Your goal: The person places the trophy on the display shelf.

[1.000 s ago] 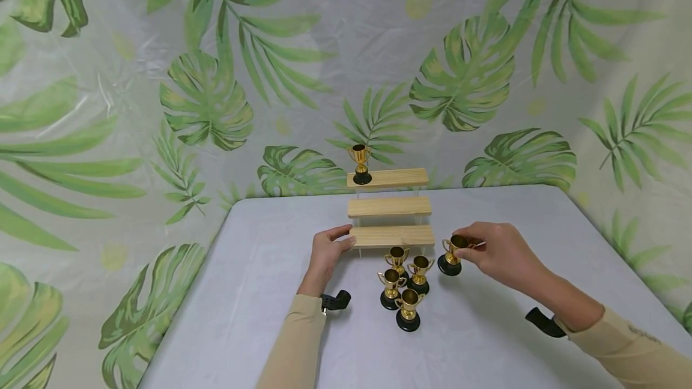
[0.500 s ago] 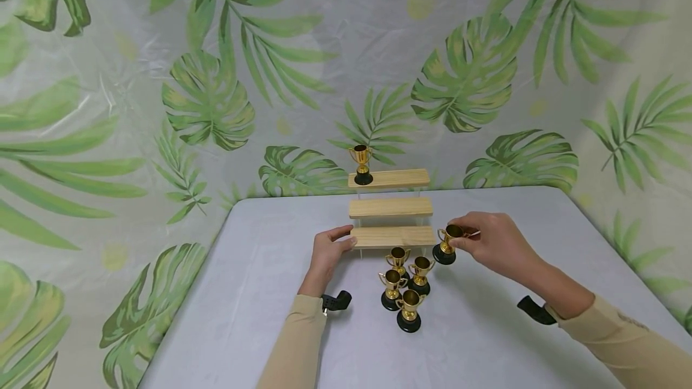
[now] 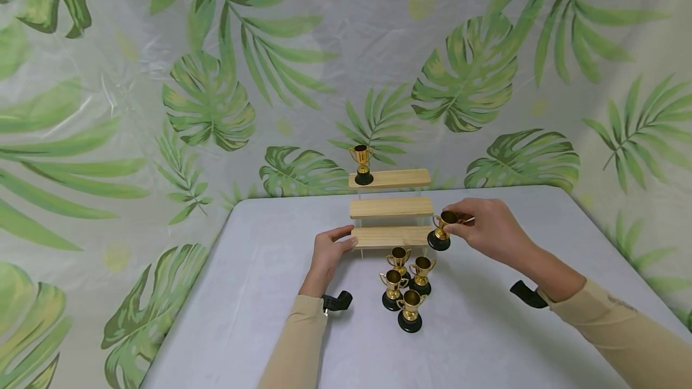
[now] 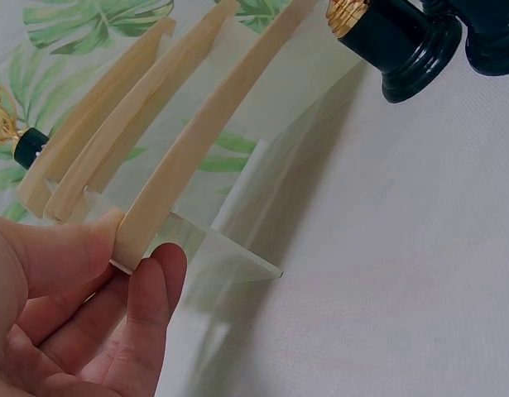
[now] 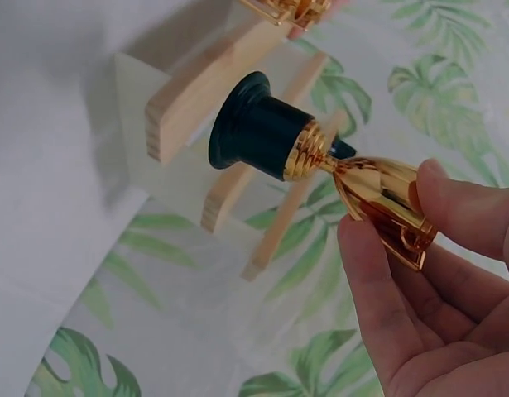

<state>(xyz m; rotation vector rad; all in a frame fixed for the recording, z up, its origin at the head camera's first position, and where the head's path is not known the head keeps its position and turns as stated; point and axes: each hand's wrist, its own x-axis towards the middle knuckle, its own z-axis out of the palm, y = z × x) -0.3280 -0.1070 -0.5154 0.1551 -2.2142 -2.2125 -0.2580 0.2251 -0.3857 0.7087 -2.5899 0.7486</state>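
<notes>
Since a second ago the right hand (image 3: 489,227) has lifted its small gold trophy (image 3: 442,230) off the worktop (image 3: 259,293) to the right end of the wooden stepped shelf's (image 3: 390,209) lowest step. From the head view, the left hand (image 3: 326,257) grips that step's left end; four trophies (image 3: 404,287) cluster before it, and another (image 3: 361,164) tops the shelf.

Left wrist: thumb and fingers (image 4: 151,306) pinch the lowest board (image 4: 213,124).

Right wrist: fingers (image 5: 378,306) and thumb pinch the trophy's cup (image 5: 386,207), base tilted toward the shelf.
</notes>
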